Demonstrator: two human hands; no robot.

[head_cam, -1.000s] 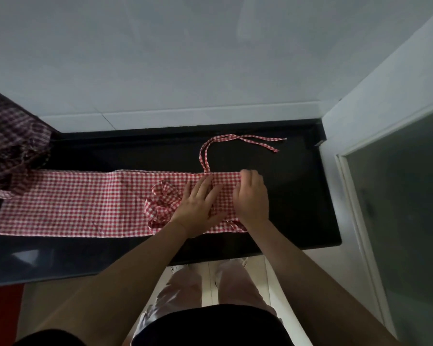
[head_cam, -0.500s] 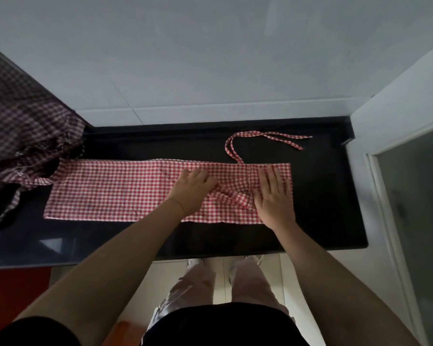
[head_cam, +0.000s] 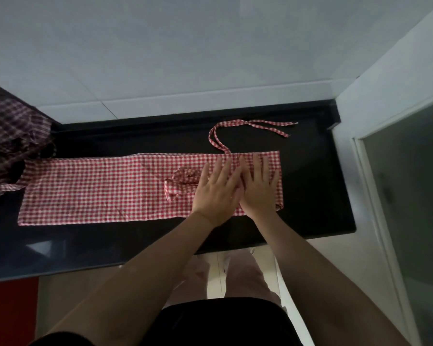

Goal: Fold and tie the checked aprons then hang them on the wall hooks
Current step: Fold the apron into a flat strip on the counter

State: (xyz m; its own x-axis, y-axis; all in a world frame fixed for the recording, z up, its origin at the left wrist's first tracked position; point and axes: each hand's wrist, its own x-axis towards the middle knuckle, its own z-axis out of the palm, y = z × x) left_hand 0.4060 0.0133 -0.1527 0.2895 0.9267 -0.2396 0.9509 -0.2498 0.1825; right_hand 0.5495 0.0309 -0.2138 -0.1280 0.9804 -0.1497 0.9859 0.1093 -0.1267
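The left hand point(head_cam: 216, 189) and right hand point(head_cam: 259, 187) have come together, both flat with straight fingers, pressing the right end of the red checked apron point(head_cam: 98, 186), folded into a strip on the black counter point(head_cam: 310, 183). Its ties point(head_cam: 248, 124) lie loose at 12 o'clock, so tying remains.

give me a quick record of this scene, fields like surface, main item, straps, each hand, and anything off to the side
surface: black countertop
main item: red checked apron, folded into a long strip lying flat
straps: tie straps loose behind the strip; bunched ruffle on top
left hand: flat, fingers spread, pressing the strip
right hand: flat, pressing the strip's right end, beside the left
side: dark checked apron heaped at left
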